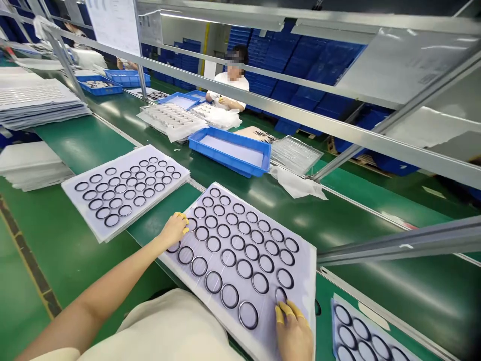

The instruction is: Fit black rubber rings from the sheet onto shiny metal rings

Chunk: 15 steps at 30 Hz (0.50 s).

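Observation:
A white sheet [300, 255] carrying several black rings in rows lies on the green belt right in front of me. My left hand [173, 229], yellow cots on the fingertips, rests curled on the sheet's left edge beside a ring [185, 254]. My right hand [293, 331], also with yellow fingertip cots, lies at the sheet's near right corner, its fingertips touching a black ring [280, 295]. Neither hand lifts anything that I can see.
A second ring sheet [75, 198] lies to the left, a third [370, 341] at the lower right. A blue tray [229, 159] and clear blister trays [296, 154] sit beyond. White sheet stacks [33, 103] stand far left. Another person [231, 82] works across the belt under metal rails [394, 243].

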Available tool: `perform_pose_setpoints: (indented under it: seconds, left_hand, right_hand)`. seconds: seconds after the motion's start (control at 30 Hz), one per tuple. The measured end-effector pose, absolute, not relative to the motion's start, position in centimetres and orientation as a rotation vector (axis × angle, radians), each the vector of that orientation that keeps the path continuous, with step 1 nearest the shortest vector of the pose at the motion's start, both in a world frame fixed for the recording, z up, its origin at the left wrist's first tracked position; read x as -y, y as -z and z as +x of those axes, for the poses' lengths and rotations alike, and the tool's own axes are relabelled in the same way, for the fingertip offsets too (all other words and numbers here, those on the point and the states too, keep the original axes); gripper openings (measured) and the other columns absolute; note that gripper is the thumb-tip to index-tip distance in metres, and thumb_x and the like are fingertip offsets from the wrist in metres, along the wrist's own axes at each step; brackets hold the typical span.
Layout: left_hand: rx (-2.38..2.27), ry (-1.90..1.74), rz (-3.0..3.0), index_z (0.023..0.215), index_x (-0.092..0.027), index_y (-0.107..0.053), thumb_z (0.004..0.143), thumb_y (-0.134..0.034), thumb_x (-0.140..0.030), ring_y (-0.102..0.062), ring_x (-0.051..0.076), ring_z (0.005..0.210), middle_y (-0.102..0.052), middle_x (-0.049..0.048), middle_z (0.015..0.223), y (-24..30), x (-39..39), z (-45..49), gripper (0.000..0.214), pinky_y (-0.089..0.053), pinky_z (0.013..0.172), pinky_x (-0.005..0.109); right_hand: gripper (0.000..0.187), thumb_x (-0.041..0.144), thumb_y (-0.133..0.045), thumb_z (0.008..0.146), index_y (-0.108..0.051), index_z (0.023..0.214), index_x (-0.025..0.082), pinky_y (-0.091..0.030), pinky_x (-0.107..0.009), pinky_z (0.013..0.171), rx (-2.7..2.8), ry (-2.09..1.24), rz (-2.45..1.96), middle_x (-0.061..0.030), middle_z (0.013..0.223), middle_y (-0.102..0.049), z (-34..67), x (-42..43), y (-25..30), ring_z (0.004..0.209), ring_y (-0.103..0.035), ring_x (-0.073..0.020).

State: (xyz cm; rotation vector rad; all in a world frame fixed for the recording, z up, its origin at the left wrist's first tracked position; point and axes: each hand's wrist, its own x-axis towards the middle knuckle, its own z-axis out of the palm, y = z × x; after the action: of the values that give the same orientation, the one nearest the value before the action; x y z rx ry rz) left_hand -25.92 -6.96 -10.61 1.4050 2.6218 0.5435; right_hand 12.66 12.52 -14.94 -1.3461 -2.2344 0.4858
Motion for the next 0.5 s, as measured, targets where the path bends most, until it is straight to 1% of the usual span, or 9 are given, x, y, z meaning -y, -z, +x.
perform_pose_setpoints:
  seconds: [0.07,0.13,0.17,0.2,0.23,0.27,0.33,0.43,0.5]
  left_hand:
    - [-2.630,-0.524,1.327,0.093,-0.015,-0.069,0.082,-0.062,-0.022,-0.053,0.029,0.105,-0.064,0.0125,0.105,10.7,7.2,-25.6,0.015,-0.044,0.089,0.041]
    - [-2.634,-0.535,1.279,0.093,-0.017,-0.069,0.080,-0.064,-0.024,-0.051,0.030,0.110,-0.063,0.0120,0.112,10.6,7.3,-25.1,0.015,-0.042,0.093,0.042]
    - [-2.636,-0.553,1.260,0.092,-0.017,-0.068,0.079,-0.065,-0.023,-0.050,0.031,0.113,-0.061,0.0122,0.116,10.5,7.3,-24.9,0.015,-0.041,0.094,0.043]
    - [-2.637,-0.577,1.243,0.091,-0.018,-0.068,0.078,-0.065,-0.020,-0.049,0.032,0.116,-0.060,0.0125,0.120,10.3,7.3,-24.7,0.014,-0.040,0.096,0.045]
    - [-2.635,-0.610,1.226,0.088,-0.017,-0.068,0.077,-0.064,-0.018,-0.048,0.033,0.118,-0.058,0.0128,0.123,10.1,7.3,-24.6,0.012,-0.039,0.097,0.046]
    - [-2.632,-0.650,1.209,0.086,-0.017,-0.068,0.077,-0.062,-0.016,-0.047,0.033,0.119,-0.058,0.0131,0.124,9.9,7.3,-24.5,0.010,-0.038,0.099,0.047]
    - [-2.623,-0.755,1.164,0.084,-0.016,-0.066,0.079,-0.057,-0.017,-0.046,0.033,0.121,-0.058,0.0144,0.124,9.2,7.2,-24.4,0.010,-0.036,0.101,0.047]
    - [-2.611,-0.922,1.051,0.097,-0.015,-0.060,0.088,-0.044,-0.029,-0.053,0.029,0.114,-0.061,0.0153,0.115,7.4,7.1,-23.3,0.023,-0.041,0.098,0.046]
    - [-2.523,-1.077,0.962,0.110,-0.015,-0.052,0.092,-0.036,-0.038,-0.061,0.024,0.102,-0.065,0.0121,0.105,5.5,7.0,-21.4,0.033,-0.047,0.090,0.040]
  right_hand:
    - [0.066,0.074,-0.046,0.069,-0.074,0.076,0.015,-0.049,-0.052,0.076,2.137,-0.596,-1.430,-0.0209,0.099,-0.071,13.2,-12.5,14.5,0.081,-0.065,-0.0355]
    - [0.053,0.066,-0.059,0.068,-0.073,0.082,0.017,-0.052,-0.047,0.070,1.932,-0.856,-1.505,-0.0156,0.092,-0.074,13.4,-11.8,13.2,0.075,-0.066,-0.0315]
    - [0.047,0.062,-0.063,0.068,-0.073,0.085,0.019,-0.053,-0.043,0.067,1.818,-1.027,-1.502,-0.0115,0.086,-0.075,13.2,-11.3,12.2,0.073,-0.067,-0.0285]
    - [0.042,0.054,-0.074,0.062,-0.073,0.083,0.019,-0.054,-0.042,0.069,1.475,-1.396,-1.449,-0.0103,0.085,-0.075,12.9,-10.6,11.1,0.075,-0.067,-0.0288]
    - [0.041,0.056,-0.077,0.058,-0.073,0.079,0.021,-0.055,-0.041,0.065,1.345,-1.548,-1.381,-0.0072,0.082,-0.075,12.4,-9.9,9.8,0.072,-0.066,-0.0277]
    - [0.040,0.055,-0.078,0.057,-0.073,0.078,0.022,-0.055,-0.041,0.062,1.262,-1.677,-1.301,-0.0064,0.082,-0.075,11.8,-9.2,8.5,0.072,-0.067,-0.0272]
    - [0.035,0.055,-0.076,0.062,-0.074,0.077,0.023,-0.054,-0.037,0.057,1.162,-1.818,-1.186,-0.0065,0.083,-0.074,10.5,-7.8,5.8,0.072,-0.066,-0.0248]
    - [0.026,0.049,-0.077,0.067,-0.074,0.073,0.024,-0.051,-0.028,0.052,0.970,-2.107,-0.932,-0.0043,0.076,-0.072,8.9,-6.2,2.4,0.063,-0.062,-0.0171]
    - [0.023,0.046,-0.077,0.069,-0.075,0.072,0.023,-0.051,-0.025,0.054,0.939,-2.226,-0.811,-0.0036,0.073,-0.071,8.5,-5.4,0.8,0.059,-0.060,-0.0133]
